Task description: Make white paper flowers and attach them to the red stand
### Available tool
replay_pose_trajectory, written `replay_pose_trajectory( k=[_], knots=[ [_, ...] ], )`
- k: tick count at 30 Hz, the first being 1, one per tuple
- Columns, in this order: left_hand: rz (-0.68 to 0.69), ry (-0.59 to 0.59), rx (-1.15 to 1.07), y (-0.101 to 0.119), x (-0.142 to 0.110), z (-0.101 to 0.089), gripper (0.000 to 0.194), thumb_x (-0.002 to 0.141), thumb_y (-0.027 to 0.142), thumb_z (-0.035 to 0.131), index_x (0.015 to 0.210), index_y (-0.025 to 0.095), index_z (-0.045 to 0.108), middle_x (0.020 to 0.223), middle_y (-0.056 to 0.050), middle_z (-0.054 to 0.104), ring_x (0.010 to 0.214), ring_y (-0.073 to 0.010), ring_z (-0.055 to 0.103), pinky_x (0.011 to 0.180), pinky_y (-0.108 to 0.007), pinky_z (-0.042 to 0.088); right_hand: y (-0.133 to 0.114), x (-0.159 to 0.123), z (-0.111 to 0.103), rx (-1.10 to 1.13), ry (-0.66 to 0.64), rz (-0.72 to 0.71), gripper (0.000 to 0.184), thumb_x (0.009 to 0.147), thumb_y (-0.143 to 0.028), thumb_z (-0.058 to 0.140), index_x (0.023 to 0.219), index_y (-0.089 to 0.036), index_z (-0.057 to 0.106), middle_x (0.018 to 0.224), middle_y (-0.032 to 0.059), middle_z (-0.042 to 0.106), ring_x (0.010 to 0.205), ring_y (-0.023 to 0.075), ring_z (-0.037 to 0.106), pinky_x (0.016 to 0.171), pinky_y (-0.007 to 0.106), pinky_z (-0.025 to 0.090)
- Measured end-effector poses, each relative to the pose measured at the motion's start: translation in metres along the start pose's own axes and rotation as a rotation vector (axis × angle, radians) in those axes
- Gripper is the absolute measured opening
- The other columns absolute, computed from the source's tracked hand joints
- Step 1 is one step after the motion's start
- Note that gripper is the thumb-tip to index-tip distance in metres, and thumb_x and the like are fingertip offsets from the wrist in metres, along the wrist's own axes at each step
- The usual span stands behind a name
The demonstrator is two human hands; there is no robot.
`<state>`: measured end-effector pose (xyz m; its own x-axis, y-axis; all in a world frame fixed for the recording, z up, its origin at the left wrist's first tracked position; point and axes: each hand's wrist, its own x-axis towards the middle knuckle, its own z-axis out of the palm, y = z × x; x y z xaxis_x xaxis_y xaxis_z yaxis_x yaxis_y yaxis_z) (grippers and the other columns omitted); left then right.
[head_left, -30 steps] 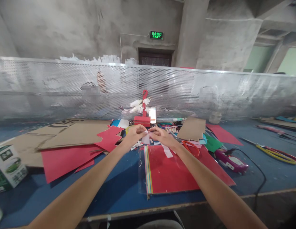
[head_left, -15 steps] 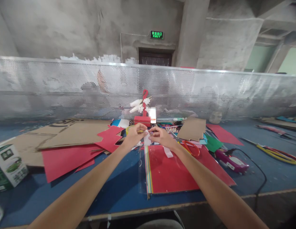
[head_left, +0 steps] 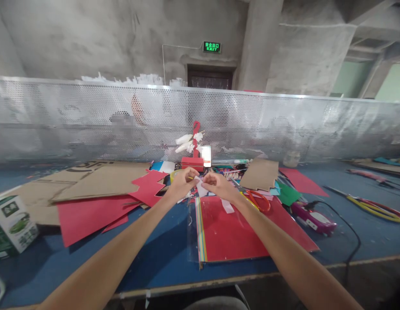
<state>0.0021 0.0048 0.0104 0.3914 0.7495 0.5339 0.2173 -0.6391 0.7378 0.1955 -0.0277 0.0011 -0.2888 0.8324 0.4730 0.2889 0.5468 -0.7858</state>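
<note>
A small piece of white paper [head_left: 200,188] is pinched between my two hands above the table's middle. My left hand [head_left: 183,183] grips its left side with thumb and fingers closed. On the right, my right hand [head_left: 218,185] holds the other edge, fingers curled. Below them lies a clear-sleeved pack of red paper [head_left: 238,232] with coloured sheet edges along its left side. A second white paper strip [head_left: 227,206] rests on that pack. Behind the hands stands a red box [head_left: 192,163] with a red upright and white flowers [head_left: 184,139].
Brown cardboard [head_left: 106,181] and red sheets [head_left: 90,217] lie at left, beside a green-and-white carton [head_left: 13,226]. Orange-handled scissors [head_left: 260,201], a purple power strip [head_left: 312,218] with a black cord, and yellow-and-red scissors [head_left: 374,206] lie at right. A perforated metal screen [head_left: 148,116] stands behind.
The white paper between my hands has turned and now slants more. My right hand's fingers have curled in closer around its edge. The things on the table have stayed put.
</note>
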Motion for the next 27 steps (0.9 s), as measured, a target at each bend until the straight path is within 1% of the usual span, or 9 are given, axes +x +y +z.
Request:
replay_pose_trajectory(
  k=[4, 8, 11, 13, 15, 21, 27],
  knots=[
    [-0.008, -0.011, 0.003, 0.001, 0.0, -0.001, 0.021, 0.078, 0.031, 0.064, 0.094, 0.019, 0.06, 0.084, -0.001, 0.064, 0.071, -0.0148, 0.063, 0.064, -0.025, 0.05, 0.001, 0.0, 0.0, -0.027, -0.007, 0.018, 0.024, 0.077, -0.039, 0.067, 0.082, -0.017, 0.059, 0.07, 0.0001, 0.061, 0.063, 0.0128, 0.055, 0.06, 0.025, 0.041],
    [0.054, -0.056, 0.101, 0.001, -0.002, 0.0, 0.023, 0.084, 0.036, 0.058, 0.099, 0.02, 0.065, 0.089, -0.003, 0.068, 0.071, -0.0155, 0.065, 0.066, -0.026, 0.049, 0.002, 0.0, 0.0, 0.016, 0.004, 0.072, 0.025, 0.075, -0.04, 0.069, 0.08, -0.017, 0.059, 0.069, 0.0008, 0.063, 0.061, 0.0129, 0.056, 0.058, 0.024, 0.04],
    [0.098, -0.091, 0.197, 0.001, -0.003, 0.001, 0.027, 0.088, 0.037, 0.052, 0.102, 0.02, 0.068, 0.083, -0.003, 0.07, 0.073, -0.0168, 0.065, 0.068, -0.027, 0.049, 0.002, -0.001, 0.0, 0.053, 0.013, 0.09, 0.025, 0.073, -0.039, 0.07, 0.078, -0.017, 0.059, 0.068, 0.0007, 0.063, 0.06, 0.0125, 0.056, 0.057, 0.024, 0.04],
    [0.099, -0.094, 0.242, 0.001, -0.004, 0.001, 0.029, 0.089, 0.037, 0.051, 0.102, 0.02, 0.069, 0.078, -0.003, 0.069, 0.072, -0.0171, 0.065, 0.068, -0.027, 0.048, 0.001, -0.001, 0.0, 0.068, 0.017, 0.1, 0.025, 0.072, -0.038, 0.071, 0.077, -0.017, 0.059, 0.067, 0.0002, 0.062, 0.06, 0.012, 0.055, 0.057, 0.024, 0.04],
    [0.098, -0.089, 0.264, 0.002, -0.004, 0.001, 0.029, 0.089, 0.036, 0.05, 0.103, 0.02, 0.07, 0.078, -0.003, 0.07, 0.072, -0.0174, 0.065, 0.069, -0.027, 0.048, 0.0, -0.001, 0.0, 0.083, 0.021, 0.114, 0.024, 0.071, -0.037, 0.071, 0.075, -0.016, 0.059, 0.066, -0.0004, 0.061, 0.059, 0.0116, 0.054, 0.057, 0.024, 0.04],
    [0.112, -0.079, 0.21, 0.007, -0.004, -0.001, 0.026, 0.087, 0.029, 0.052, 0.102, 0.021, 0.072, 0.092, -0.004, 0.073, 0.078, -0.0177, 0.067, 0.072, -0.027, 0.049, -0.002, -0.001, 0.0, 0.083, 0.023, 0.155, 0.022, 0.07, -0.035, 0.071, 0.072, -0.016, 0.061, 0.065, -0.0003, 0.06, 0.059, 0.0111, 0.052, 0.058, 0.024, 0.04],
    [0.054, -0.054, 0.146, 0.011, -0.002, 0.0, 0.024, 0.082, 0.025, 0.055, 0.098, 0.021, 0.072, 0.089, -0.003, 0.073, 0.078, -0.0184, 0.067, 0.068, -0.027, 0.05, 0.0, -0.001, -0.001, 0.062, 0.008, 0.161, 0.022, 0.068, -0.035, 0.073, 0.073, -0.015, 0.066, 0.066, 0.001, 0.063, 0.059, 0.0112, 0.053, 0.059, 0.024, 0.04]
  ],
)
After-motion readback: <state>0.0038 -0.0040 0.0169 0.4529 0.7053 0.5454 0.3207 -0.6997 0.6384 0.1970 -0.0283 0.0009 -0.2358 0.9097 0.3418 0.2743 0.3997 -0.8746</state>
